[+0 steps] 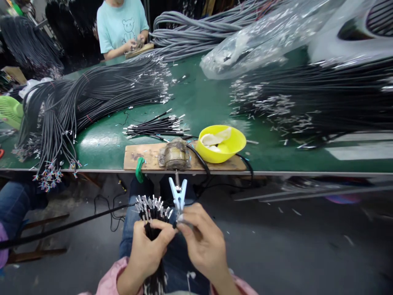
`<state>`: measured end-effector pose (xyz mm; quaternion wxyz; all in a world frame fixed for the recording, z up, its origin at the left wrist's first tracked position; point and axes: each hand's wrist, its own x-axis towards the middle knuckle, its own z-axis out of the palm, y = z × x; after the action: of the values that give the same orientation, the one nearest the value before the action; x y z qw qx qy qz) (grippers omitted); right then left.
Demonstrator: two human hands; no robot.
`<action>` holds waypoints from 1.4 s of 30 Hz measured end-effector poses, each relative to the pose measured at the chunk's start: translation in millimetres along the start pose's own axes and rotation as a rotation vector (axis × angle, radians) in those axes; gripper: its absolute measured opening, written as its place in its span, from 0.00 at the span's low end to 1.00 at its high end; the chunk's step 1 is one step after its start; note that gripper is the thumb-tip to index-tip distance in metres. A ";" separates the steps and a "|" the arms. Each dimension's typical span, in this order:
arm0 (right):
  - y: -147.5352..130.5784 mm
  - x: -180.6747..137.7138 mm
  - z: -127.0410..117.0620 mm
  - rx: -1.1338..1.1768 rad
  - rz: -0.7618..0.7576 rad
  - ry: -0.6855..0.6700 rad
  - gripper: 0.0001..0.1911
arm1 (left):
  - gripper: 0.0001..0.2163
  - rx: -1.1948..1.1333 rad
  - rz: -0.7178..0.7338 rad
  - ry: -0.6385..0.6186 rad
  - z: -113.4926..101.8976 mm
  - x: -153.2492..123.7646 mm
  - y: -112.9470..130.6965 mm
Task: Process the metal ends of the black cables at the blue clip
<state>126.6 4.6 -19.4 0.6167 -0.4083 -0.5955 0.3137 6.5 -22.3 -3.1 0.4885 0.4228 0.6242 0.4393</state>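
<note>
In my left hand (pixel 150 246) is a bundle of black cables (pixel 152 233), its stripped silvery ends (pixel 153 205) pointing up. The left thumb and forefinger pinch close to my right hand (pixel 204 241). My right fingers are closed at a cable end just below a light blue clothespin (pixel 178 194); the exact piece between them is hidden. The clothespin sits at the shaft of a small motor (pixel 176 155), which is fixed on a wooden board (pixel 144 155) at the table edge.
A yellow bowl (pixel 222 153) with white material stands on the board beside a green clamp (pixel 139 169). Short cables (pixel 158 126) lie behind. Long cable bundles (pixel 92 90) fill the left, more cables (pixel 322 98) the right. A person (pixel 123 30) sits across the table.
</note>
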 end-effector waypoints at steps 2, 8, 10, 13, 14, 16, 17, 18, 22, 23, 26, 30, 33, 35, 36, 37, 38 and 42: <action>1.8 3.5 -4.3 0.310 0.326 -0.149 0.09 | 0.06 0.000 0.024 -0.027 -3.4 1.7 4.0; 13.1 20.1 -7.0 0.742 0.941 -0.323 0.19 | 0.03 -0.027 0.065 -0.040 -3.1 1.8 11.2; 16.9 29.6 -6.0 0.726 0.917 -0.245 0.18 | 0.03 -0.042 0.063 -0.033 -2.3 0.8 10.6; 21.9 37.3 -4.1 0.703 0.820 -0.100 0.20 | 0.04 -0.064 0.063 -0.015 -3.6 -0.2 9.4; 23.5 36.1 -3.4 0.686 0.774 -0.072 0.20 | 0.04 -0.071 0.062 -0.008 -4.6 0.0 9.3; 26.4 28.2 -2.4 0.637 0.664 -0.061 0.21 | 0.05 -0.081 0.056 0.004 -7.0 1.0 9.5; 27.1 22.6 -2.2 0.618 0.607 -0.074 0.22 | 0.05 -0.085 0.049 0.003 -8.1 1.7 9.7; 27.1 17.0 -2.3 0.610 0.549 -0.079 0.25 | 0.06 -0.090 0.040 -0.004 -9.1 2.4 9.5; 18.3 4.1 -3.4 0.486 0.397 -0.108 0.17 | 0.11 -0.119 -0.036 -0.082 -10.3 4.4 3.4; 15.2 3.3 -2.8 0.450 0.386 -0.114 0.12 | 0.14 -0.132 -0.063 -0.108 -9.7 4.6 0.3; 9.2 1.7 3.6 0.528 0.461 -0.070 0.12 | 0.21 -0.171 -0.118 -0.178 -6.6 5.7 -9.5; 9.8 -1.6 11.6 0.866 0.793 -0.077 0.16 | 0.24 -0.164 -0.090 -0.203 -5.8 9.0 -12.2; 14.7 0.9 6.4 0.921 0.951 -0.261 0.19 | 0.17 -0.099 -0.017 -0.177 -9.9 11.9 -2.9; 19.4 6.3 -0.7 0.874 0.993 -0.397 0.20 | 0.10 -0.054 0.024 -0.173 -12.4 13.4 4.9; 21.8 10.0 -4.3 0.849 0.999 -0.439 0.20 | 0.08 -0.035 0.038 -0.176 -13.1 13.7 8.2; 24.1 14.3 -7.6 0.829 0.996 -0.460 0.20 | 0.06 -0.019 0.049 -0.176 -13.3 13.7 10.8; 26.2 19.0 -10.4 0.817 0.984 -0.458 0.19 | 0.05 -0.006 0.059 -0.173 -13.1 13.4 12.7; 30.0 38.0 -14.2 0.791 0.926 -0.334 0.17 | 0.03 0.023 0.093 -0.120 -11.6 8.1 16.8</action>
<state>147.2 50.1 -27.0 0.4201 -0.3105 -0.2841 0.8040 -4.5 -11.8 12.6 0.4994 0.4825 0.5785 0.4280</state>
